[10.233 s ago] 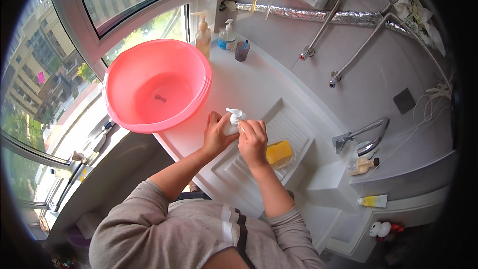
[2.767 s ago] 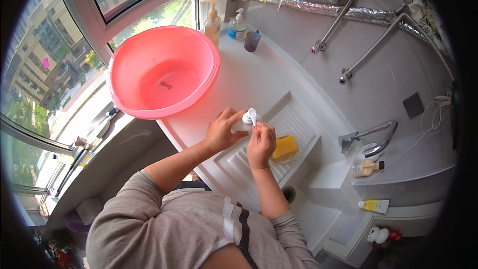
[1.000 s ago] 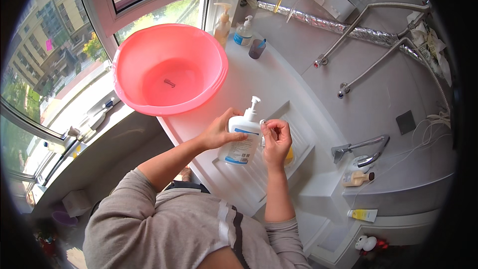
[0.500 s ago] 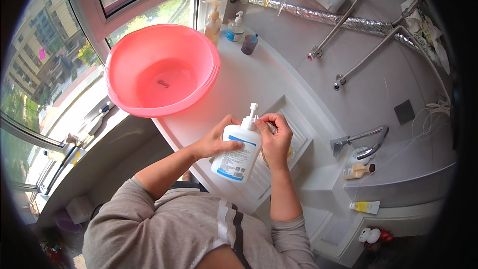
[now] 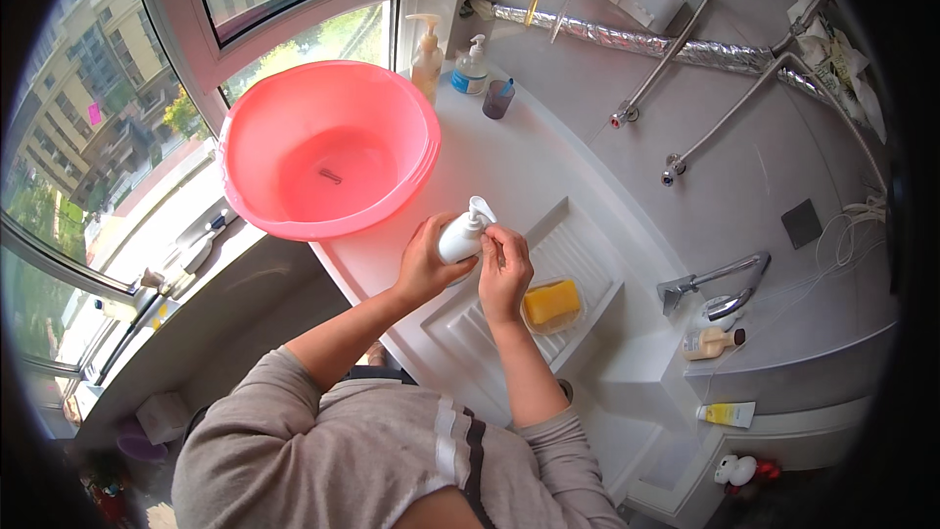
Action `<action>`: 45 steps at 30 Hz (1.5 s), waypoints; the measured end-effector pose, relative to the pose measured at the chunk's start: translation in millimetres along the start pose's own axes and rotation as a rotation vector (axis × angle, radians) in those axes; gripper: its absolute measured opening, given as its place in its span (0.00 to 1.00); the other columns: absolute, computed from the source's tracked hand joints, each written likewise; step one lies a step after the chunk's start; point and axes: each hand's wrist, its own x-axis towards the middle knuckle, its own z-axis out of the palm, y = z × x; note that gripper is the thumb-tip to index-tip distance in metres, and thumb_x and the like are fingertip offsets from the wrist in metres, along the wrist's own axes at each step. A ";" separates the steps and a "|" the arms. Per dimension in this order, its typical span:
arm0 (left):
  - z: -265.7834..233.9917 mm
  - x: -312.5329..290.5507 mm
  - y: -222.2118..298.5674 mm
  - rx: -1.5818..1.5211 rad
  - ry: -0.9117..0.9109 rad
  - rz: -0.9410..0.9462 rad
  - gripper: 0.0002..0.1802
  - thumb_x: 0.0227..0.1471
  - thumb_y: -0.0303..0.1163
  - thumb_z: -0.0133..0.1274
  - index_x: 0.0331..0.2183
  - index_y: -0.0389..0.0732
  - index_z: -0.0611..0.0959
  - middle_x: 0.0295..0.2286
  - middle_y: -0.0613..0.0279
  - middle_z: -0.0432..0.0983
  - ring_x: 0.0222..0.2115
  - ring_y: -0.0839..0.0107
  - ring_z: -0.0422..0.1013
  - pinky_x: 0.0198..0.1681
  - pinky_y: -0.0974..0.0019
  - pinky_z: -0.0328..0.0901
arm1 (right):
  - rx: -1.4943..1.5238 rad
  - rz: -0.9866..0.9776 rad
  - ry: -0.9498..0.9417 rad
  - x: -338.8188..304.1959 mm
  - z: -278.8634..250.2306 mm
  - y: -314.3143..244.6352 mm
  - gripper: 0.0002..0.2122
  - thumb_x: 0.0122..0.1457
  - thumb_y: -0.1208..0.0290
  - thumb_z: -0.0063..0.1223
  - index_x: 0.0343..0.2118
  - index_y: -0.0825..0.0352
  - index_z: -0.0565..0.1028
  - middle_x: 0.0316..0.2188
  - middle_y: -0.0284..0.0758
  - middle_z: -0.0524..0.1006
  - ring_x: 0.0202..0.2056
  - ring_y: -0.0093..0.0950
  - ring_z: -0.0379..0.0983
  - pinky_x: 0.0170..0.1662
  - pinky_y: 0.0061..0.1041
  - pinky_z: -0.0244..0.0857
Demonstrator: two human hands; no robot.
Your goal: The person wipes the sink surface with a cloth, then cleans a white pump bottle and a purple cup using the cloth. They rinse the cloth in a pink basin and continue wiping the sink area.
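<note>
1. Head view: the person's left hand (image 5: 427,257) has its grip closed around a white pump bottle (image 5: 457,239), which is held up over the counter (image 5: 480,162) and tilted.
2. That bottle is to the near right of the pink basin (image 5: 284,108), close to its rim but apart from it.
3. The right hand (image 5: 503,272) is at the same bottle, farther right of the basin than the left hand. Its thumb and fingers bend together beside the pump head (image 5: 478,213); whether this grip pinches something or only touches cannot be told.
4. The basin rests on the counter, its wide mouth facing up, with a small dark mark on its inner bottom.
5. Near the basin's far right edge are an amber-tinted pump bottle (image 5: 426,64), a clear pump bottle (image 5: 470,75) with a blue label, and a dark cup (image 5: 497,102).
6. Right of the basin and nearer the person, a yellow block (image 5: 551,304) sits in a clear dish on the ribbed washboard (image 5: 571,240).
7. Well to the basin's right are a chrome tap (image 5: 720,274), a beige bottle (image 5: 707,342) with a dark cap, and a yellow-and-white tube (image 5: 727,415).
</note>
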 end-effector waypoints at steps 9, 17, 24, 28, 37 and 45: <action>8.8 -27.1 -21.3 0.162 0.130 0.046 0.36 0.35 0.29 0.66 0.49 0.41 0.72 0.39 0.52 0.71 0.41 0.52 0.65 0.43 0.54 0.64 | -0.109 -0.274 -0.078 -34.3 7.2 -7.1 0.05 0.51 0.83 0.55 0.32 0.68 0.75 0.33 0.35 0.76 0.37 0.36 0.73 0.41 0.32 0.69; -9.6 -36.1 -16.1 0.072 -0.257 0.031 0.43 0.40 0.26 0.61 0.58 0.42 0.60 0.46 0.47 0.61 0.47 0.50 0.60 0.51 0.54 0.60 | -0.081 -0.263 -0.040 -35.6 1.7 -9.9 0.06 0.49 0.83 0.56 0.31 0.67 0.76 0.33 0.34 0.75 0.36 0.35 0.72 0.41 0.32 0.68; -26.0 20.6 10.0 -0.081 -0.430 0.140 0.28 0.62 0.49 0.37 0.54 0.39 0.66 0.55 0.52 0.60 0.59 0.55 0.52 0.59 0.55 0.51 | -0.134 -0.272 -0.114 -31.2 -10.6 -7.5 0.08 0.49 0.83 0.54 0.32 0.66 0.76 0.34 0.34 0.75 0.38 0.35 0.70 0.44 0.30 0.66; 2.7 38.9 -13.5 -0.060 -0.593 0.290 0.25 0.62 0.48 0.38 0.48 0.36 0.70 0.48 0.49 0.64 0.53 0.54 0.58 0.53 0.56 0.57 | -0.190 -0.343 -0.181 -48.8 -14.1 6.0 0.09 0.47 0.85 0.54 0.31 0.65 0.76 0.33 0.34 0.75 0.37 0.34 0.71 0.42 0.31 0.67; -3.4 30.0 -6.8 0.077 -0.486 0.212 0.25 0.55 0.51 0.50 0.42 0.39 0.75 0.37 0.52 0.65 0.41 0.55 0.60 0.46 0.56 0.59 | -0.080 -0.112 0.082 -50.4 -31.5 -5.9 0.06 0.52 0.83 0.56 0.31 0.66 0.75 0.32 0.35 0.74 0.33 0.35 0.69 0.38 0.31 0.64; -0.3 30.5 -7.8 0.126 -0.491 0.166 0.28 0.52 0.56 0.52 0.43 0.42 0.81 0.36 0.59 0.62 0.40 0.63 0.55 0.48 0.59 0.56 | -0.135 -0.181 0.071 -51.3 -17.5 10.2 0.07 0.51 0.83 0.56 0.32 0.65 0.76 0.35 0.34 0.76 0.36 0.35 0.71 0.40 0.31 0.66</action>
